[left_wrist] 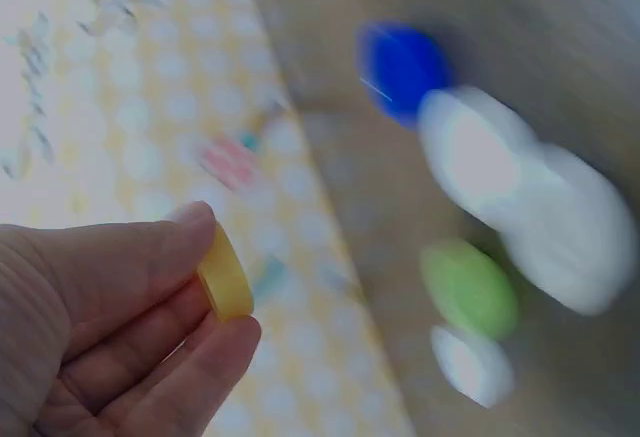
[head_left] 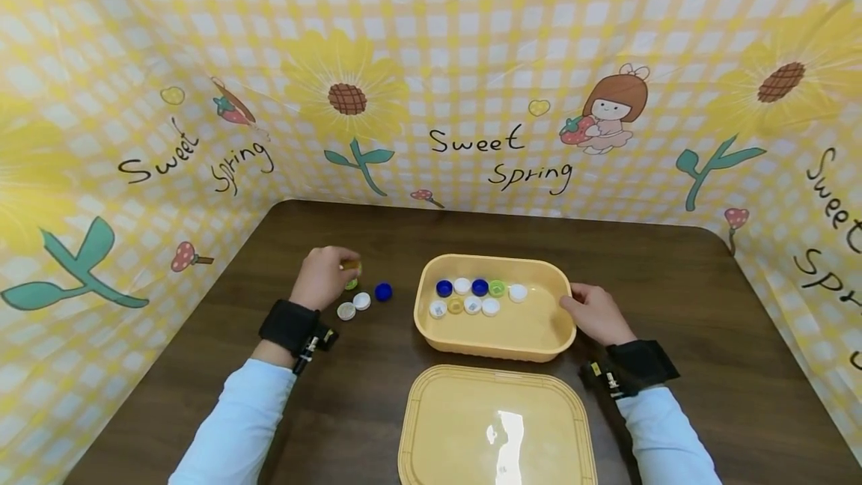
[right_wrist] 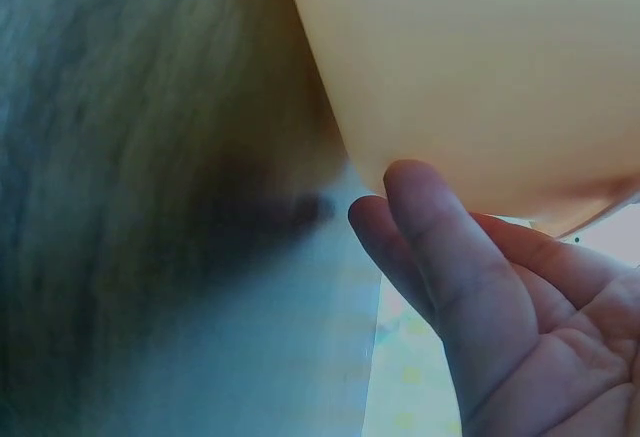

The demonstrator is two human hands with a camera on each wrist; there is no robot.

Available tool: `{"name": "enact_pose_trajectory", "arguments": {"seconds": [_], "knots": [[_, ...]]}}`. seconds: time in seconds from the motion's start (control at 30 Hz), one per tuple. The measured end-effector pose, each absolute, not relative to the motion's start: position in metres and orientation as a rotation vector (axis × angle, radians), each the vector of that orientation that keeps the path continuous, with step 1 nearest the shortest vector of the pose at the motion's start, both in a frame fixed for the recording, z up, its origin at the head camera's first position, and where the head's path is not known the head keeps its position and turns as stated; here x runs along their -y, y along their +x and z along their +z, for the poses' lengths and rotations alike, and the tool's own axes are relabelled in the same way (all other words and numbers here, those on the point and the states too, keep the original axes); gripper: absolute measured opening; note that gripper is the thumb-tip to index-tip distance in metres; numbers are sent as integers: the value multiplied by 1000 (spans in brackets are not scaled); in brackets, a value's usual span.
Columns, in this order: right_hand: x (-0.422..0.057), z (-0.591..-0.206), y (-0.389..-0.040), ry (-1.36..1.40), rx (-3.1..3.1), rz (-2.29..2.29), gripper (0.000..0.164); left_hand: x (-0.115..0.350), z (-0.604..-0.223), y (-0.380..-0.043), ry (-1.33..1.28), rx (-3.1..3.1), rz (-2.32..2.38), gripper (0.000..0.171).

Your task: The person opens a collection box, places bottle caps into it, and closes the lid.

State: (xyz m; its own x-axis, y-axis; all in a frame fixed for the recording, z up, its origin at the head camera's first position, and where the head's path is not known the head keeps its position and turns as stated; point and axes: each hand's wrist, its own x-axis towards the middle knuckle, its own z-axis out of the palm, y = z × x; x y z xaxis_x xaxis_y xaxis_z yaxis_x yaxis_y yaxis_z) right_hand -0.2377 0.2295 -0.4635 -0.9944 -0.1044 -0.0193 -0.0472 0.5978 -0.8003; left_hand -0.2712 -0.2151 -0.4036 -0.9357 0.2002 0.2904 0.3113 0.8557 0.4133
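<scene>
My left hand (head_left: 322, 277) pinches a yellow bottle cap (left_wrist: 228, 279) between thumb and fingertips, above the left part of the table. Below and beside it lie loose caps: a blue cap (head_left: 383, 291), two white caps, one of them nearer (head_left: 346, 311), and a green cap (head_left: 352, 284) partly covered by the hand. In the left wrist view another small white cap (left_wrist: 472, 365) shows by the green one. My right hand (head_left: 599, 314) grips the right end of a yellow plastic box (head_left: 539, 324), thumb at the rim. Inside the box, several blue, white, green and yellow caps form two rows on the left.
A flat yellow lid (head_left: 458, 425) lies on the dark wooden table (head_left: 337, 410) in front of the box. Yellow checked cloth (head_left: 431, 43) with printed flowers hangs behind the table and at both sides.
</scene>
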Motion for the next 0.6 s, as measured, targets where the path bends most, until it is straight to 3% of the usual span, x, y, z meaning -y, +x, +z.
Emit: {"name": "enact_pose_trajectory", "arguments": {"seconds": [0.23, 0.6], "knots": [[-229, -462, -239, -131, -2748, -1380, 38, 141, -375, -280, -680, 2694, -775, 24], [-229, -466, -238, -84, -2735, -1409, 37, 27, -374, -290, -1115, 2799, -770, 27]]}}
